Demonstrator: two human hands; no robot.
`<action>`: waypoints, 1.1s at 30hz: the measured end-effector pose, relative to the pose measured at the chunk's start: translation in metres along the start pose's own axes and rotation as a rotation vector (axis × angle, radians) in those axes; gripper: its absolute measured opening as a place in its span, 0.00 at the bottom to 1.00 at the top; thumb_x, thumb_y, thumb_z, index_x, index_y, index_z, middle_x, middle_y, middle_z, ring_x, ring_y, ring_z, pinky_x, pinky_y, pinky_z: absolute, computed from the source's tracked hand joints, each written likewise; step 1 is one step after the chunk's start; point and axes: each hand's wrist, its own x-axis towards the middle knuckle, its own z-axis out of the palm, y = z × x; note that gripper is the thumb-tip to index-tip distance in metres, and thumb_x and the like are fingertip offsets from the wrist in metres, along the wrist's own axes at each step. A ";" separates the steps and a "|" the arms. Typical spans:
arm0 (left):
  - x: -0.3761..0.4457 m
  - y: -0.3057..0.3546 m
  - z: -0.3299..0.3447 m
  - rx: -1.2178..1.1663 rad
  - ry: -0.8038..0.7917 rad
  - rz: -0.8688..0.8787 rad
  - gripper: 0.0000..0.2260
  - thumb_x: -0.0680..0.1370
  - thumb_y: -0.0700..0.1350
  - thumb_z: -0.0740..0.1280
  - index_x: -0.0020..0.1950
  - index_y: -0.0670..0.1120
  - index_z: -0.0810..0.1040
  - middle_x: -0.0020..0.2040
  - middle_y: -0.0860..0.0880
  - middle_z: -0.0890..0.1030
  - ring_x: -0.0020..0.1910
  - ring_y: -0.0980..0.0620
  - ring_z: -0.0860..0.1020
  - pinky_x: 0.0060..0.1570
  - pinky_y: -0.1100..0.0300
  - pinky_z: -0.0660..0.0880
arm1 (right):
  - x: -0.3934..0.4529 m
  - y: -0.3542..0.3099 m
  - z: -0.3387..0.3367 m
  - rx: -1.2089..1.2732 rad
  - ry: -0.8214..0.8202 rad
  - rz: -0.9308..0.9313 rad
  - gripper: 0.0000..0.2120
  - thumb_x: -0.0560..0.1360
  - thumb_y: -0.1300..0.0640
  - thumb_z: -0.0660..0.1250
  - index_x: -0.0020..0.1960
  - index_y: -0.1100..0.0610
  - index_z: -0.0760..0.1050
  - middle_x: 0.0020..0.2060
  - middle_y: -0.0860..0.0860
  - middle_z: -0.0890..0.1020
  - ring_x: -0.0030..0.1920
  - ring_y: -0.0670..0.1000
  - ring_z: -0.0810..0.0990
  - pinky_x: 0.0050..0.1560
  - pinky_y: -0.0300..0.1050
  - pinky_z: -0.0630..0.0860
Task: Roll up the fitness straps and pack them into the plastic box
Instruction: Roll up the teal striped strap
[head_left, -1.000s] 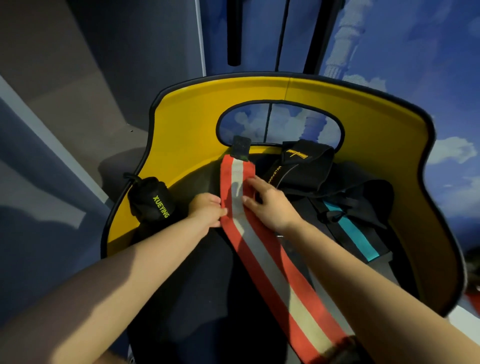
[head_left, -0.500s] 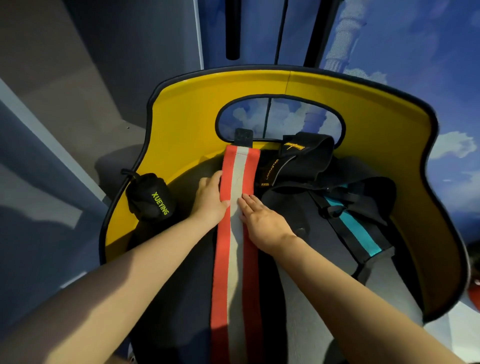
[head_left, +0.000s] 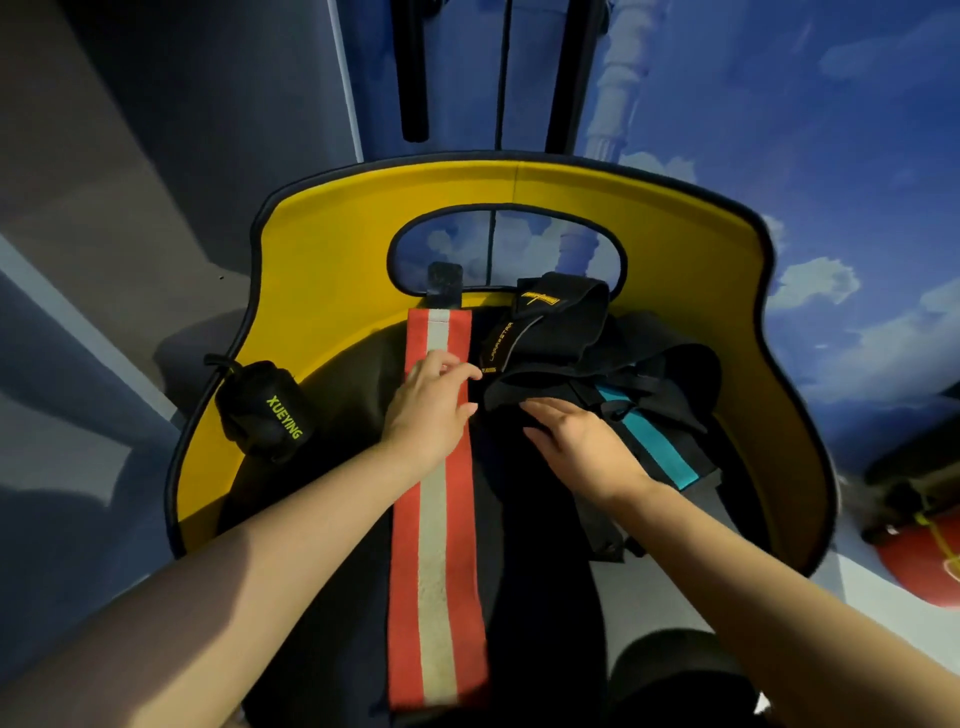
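Nearest the camera, the red-and-cream strap (head_left: 434, 519) lies flat and unrolled, its long axis running straight away from the person, the near end at the bottom of the view and the far end pointing at the cut-out in the yellow backrest (head_left: 363, 218). It looks laid out full length so that a roll can start cleanly from one end, though no roll has begun yet.

Further out, the left hand (head_left: 431, 405) rests on the strap's upper stretch, fingers relaxed and nearly straight, gripping nothing; it seems to be pinning the strap so it stays square. Just beside it the right hand (head_left: 576, 441) lies flat on the dark surface, fingers extended toward the black strap pile (head_left: 550, 343), touching or nearly touching its near edge (which, cannot be told), and holding nothing.

That pile sits to the right of the red strap, with a teal-striped strap (head_left: 654, 447) slanting across it. Off to the left, a black rolled bundle marked XUEYING (head_left: 265, 410) leans against the yellow wall, apparently a strap already wound and parked out of the way.

No plastic box is clearly in view, so packing remains ahead.
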 end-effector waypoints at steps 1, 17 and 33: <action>0.000 0.007 0.003 -0.018 0.003 0.042 0.14 0.77 0.44 0.66 0.63 0.51 0.74 0.62 0.52 0.70 0.64 0.52 0.67 0.59 0.59 0.68 | -0.004 0.009 -0.006 -0.013 0.020 0.022 0.18 0.79 0.56 0.60 0.68 0.59 0.70 0.66 0.54 0.74 0.66 0.53 0.72 0.67 0.43 0.67; -0.001 0.085 0.058 -0.358 -0.331 -0.067 0.12 0.79 0.41 0.62 0.63 0.45 0.74 0.59 0.47 0.77 0.58 0.52 0.76 0.54 0.64 0.70 | -0.050 0.052 -0.031 -0.387 0.036 0.221 0.07 0.70 0.59 0.70 0.41 0.63 0.79 0.38 0.61 0.82 0.43 0.61 0.82 0.35 0.48 0.74; 0.003 0.106 0.068 -0.856 -0.283 -0.618 0.21 0.77 0.41 0.67 0.69 0.46 0.68 0.63 0.44 0.72 0.48 0.51 0.75 0.43 0.60 0.77 | -0.066 0.053 -0.032 0.040 0.243 0.303 0.13 0.76 0.48 0.64 0.43 0.57 0.80 0.39 0.54 0.83 0.44 0.56 0.81 0.41 0.48 0.76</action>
